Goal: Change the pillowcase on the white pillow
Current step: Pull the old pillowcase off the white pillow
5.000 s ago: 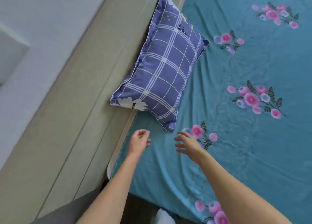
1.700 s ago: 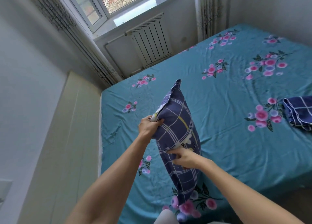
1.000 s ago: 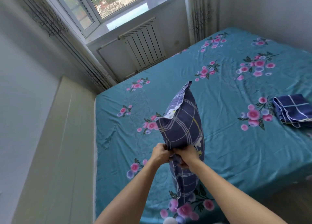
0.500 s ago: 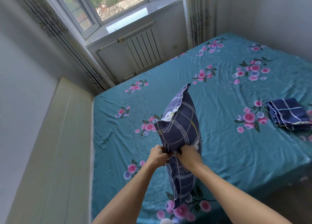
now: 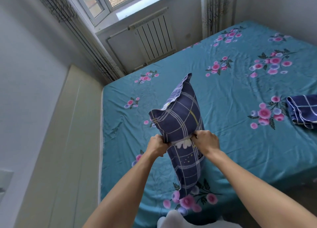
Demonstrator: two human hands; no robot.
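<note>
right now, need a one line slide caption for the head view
Both hands, left hand and right hand, grip the plaid-cased pillow upright over the floral bed sheet.

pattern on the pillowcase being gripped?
Navy with white and yellow plaid lines, on the pillowcase; head view.

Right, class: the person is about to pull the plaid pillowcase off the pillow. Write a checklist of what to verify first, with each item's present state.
1. Left hand grips the plaid pillowcase: ok.
2. Right hand grips it on the opposite side: ok.
3. Opening of the case parted between the hands: ok, a gap shows there, with patterned fabric inside.
4. White pillow visible inside: cannot tell.
5. Pillow stands upright with its lower end on the bed: ok.
6. Replacement at hand: a folded plaid cloth lies on the bed to the right; whether it is a pillowcase, cannot tell.
</note>
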